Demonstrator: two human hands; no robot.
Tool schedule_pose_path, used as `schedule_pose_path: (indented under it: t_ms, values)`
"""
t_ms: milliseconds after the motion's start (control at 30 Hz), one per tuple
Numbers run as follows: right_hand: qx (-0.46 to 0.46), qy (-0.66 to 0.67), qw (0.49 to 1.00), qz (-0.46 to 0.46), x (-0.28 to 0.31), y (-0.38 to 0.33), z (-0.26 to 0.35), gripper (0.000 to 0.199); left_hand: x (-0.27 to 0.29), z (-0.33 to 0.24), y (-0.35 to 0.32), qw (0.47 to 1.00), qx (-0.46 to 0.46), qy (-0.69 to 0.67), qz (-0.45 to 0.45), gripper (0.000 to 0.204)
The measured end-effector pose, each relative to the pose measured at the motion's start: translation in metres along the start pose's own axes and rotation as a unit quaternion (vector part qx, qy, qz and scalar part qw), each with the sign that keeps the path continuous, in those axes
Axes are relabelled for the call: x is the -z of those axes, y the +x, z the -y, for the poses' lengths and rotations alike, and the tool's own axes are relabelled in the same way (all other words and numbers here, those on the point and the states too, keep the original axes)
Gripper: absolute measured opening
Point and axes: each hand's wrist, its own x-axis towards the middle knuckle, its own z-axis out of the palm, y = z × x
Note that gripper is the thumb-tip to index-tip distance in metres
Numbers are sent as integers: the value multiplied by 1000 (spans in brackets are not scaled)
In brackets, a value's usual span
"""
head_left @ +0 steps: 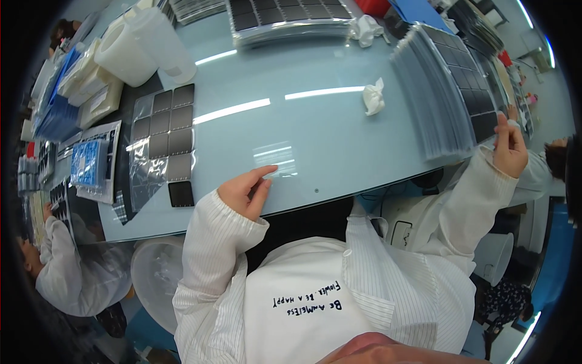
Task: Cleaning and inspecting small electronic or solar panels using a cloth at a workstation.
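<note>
My left hand (245, 191) hovers over or rests on the glass tabletop (242, 139) near its front edge, with index finger and thumb apart and nothing between them. Out to the right, my right hand (510, 148) has its fingertips closed at the near corner of a tall stack of clear plastic trays (430, 100). The top tray there carries rows of dark square pieces (467, 77). Left of my left hand lies a clear plastic tray (145, 159) with several dark squares, some pockets bare. A single dark square (180, 194) sits at its near corner.
Another tray stack (291, 39) stands at the far side. Crumpled white tissues (373, 97) lie on the right half. White plastic containers (127, 54), pale packs (97, 97) and a blue pack (89, 164) crowd the left. Co-workers (82, 267) sit on both sides.
</note>
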Motion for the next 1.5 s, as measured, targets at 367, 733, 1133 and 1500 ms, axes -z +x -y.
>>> schedule_pose_path:
  t_ms: [367, 733, 1133, 1500]
  values:
    - [317, -145, 888, 300, -267, -38, 149, 48, 4, 1, -1, 999, -37, 13, 20, 27]
    - [438, -281, 829, 203, -361, -29, 140, 47, -1, 13, -3, 998, -61, -19, -17, 24]
    - [557, 209, 797, 103, -220, -58, 162, 24, 7, 12, 1, 990, 12, -137, 33, 26]
    - [563, 238, 739, 285, -152, -140, 117, 23, 12, 67, 8, 635, 11, -773, 7, 71]
